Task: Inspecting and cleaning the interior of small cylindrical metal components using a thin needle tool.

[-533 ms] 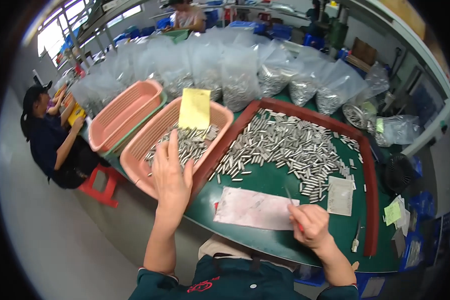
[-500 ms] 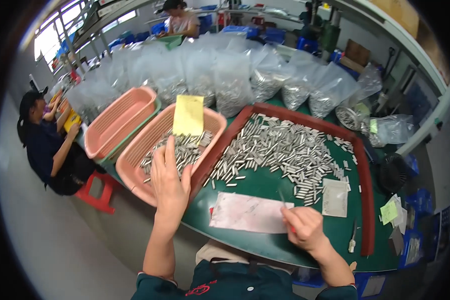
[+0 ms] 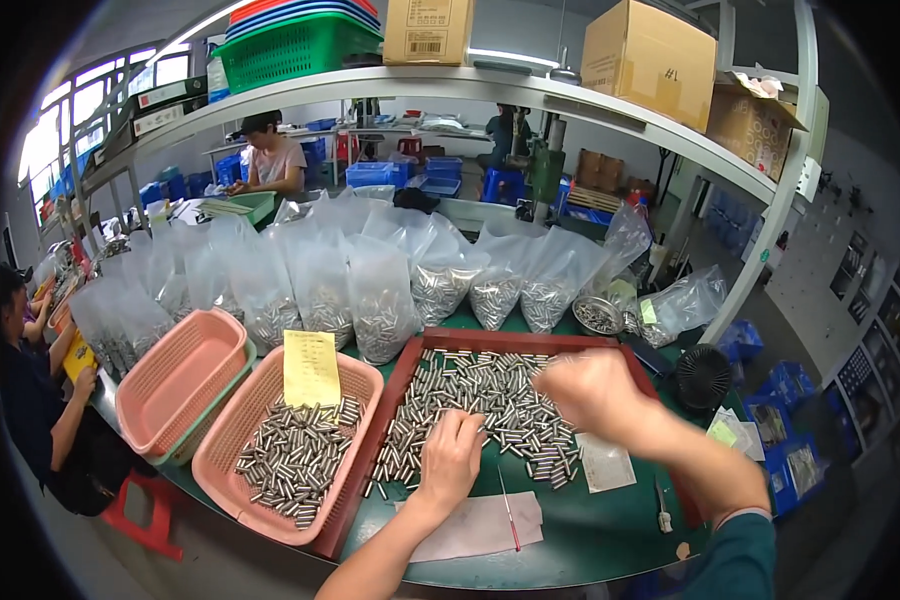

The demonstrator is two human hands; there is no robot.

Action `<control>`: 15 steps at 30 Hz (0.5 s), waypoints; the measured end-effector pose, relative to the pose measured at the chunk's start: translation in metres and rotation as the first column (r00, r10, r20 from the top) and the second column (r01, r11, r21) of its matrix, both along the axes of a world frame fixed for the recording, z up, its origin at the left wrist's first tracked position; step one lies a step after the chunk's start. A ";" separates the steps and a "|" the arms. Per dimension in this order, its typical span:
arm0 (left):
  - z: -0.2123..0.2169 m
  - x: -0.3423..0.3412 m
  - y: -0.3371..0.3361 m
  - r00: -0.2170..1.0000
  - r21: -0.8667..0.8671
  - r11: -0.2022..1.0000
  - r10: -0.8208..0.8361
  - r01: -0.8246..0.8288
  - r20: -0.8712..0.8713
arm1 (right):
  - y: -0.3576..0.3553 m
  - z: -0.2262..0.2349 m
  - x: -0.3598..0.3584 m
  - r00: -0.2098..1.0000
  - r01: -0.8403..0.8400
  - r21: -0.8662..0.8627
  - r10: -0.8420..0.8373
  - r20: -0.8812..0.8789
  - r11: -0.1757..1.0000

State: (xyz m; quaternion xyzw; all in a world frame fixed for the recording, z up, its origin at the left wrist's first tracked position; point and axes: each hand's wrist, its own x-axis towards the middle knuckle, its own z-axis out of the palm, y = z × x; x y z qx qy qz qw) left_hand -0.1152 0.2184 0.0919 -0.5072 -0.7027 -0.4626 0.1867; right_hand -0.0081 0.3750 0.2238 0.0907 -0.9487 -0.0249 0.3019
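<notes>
My left hand [image 3: 452, 462] is at the near edge of a pile of short metal pins [image 3: 460, 385], its fingers pinched together; what they grip is hard to make out among the pins. Over the right part of the pile is my right hand [image 3: 595, 395], smeared by motion, so its fingers cannot be read. A thin pointed tool with a red handle [image 3: 512, 520] lies across a pale pinkish cloth [image 3: 470, 530] below the pile. Left of the pile, a pink basket [image 3: 215, 440] holds more pins, with a yellow written note [image 3: 310, 368] leaning in it.
A dark red frame [image 3: 342, 510] borders the pile on the green table. Clear bags of metal parts [image 3: 380, 310] line the back. An empty pink basket [image 3: 180, 385] stands left; a small white packet [image 3: 605, 463], a white-handled tool [image 3: 663, 508] and a black fan [image 3: 703, 377] are right.
My left hand has moved from the pink basket to the pile. The red-handled tool has left my right hand and lies on the cloth; that hand has moved up over the pins. The view has tilted up.
</notes>
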 end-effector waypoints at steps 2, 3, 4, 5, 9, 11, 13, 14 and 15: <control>0.000 0.002 -0.004 0.999 0.079 0.996 -0.050 0.051 -0.010 | 0.010 0.078 -0.039 0.976 0.192 0.017 -0.189 -0.108 0.981; -0.005 0.001 -0.002 0.998 0.064 0.996 -0.065 0.066 -0.021 | 0.031 0.102 -0.070 0.972 0.156 -0.152 -0.179 -0.155 0.976; -0.007 -0.001 0.000 0.997 0.096 0.993 -0.069 0.071 -0.021 | 0.042 0.135 -0.094 0.969 0.217 -0.327 -0.245 -0.046 0.920; -0.008 0.000 0.003 0.996 0.092 0.992 -0.091 0.091 -0.005 | 0.064 0.161 -0.117 0.951 0.293 -0.538 -0.301 0.076 0.790; -0.006 -0.001 -0.001 0.995 0.086 0.992 -0.096 0.093 0.023 | 0.118 0.210 -0.188 0.960 -0.090 -0.933 -0.218 -0.175 0.350; -0.006 -0.003 -0.007 0.996 0.105 0.991 -0.089 0.085 0.028 | 0.124 0.220 -0.216 0.962 -0.170 -0.979 -0.196 -0.190 0.115; -0.006 -0.003 -0.006 0.994 0.122 0.988 -0.105 0.100 0.036 | 0.130 0.232 -0.228 0.965 -0.246 -0.966 -0.113 -0.236 -0.078; -0.005 -0.005 -0.013 0.996 0.092 0.993 -0.078 0.075 0.032 | 0.109 0.229 -0.242 0.933 -0.315 -0.944 -0.217 -0.288 -0.102; -0.004 -0.001 -0.016 0.997 0.070 0.995 -0.074 0.071 0.033 | 0.110 0.230 -0.245 0.952 -0.297 -0.944 -0.118 -0.282 -0.142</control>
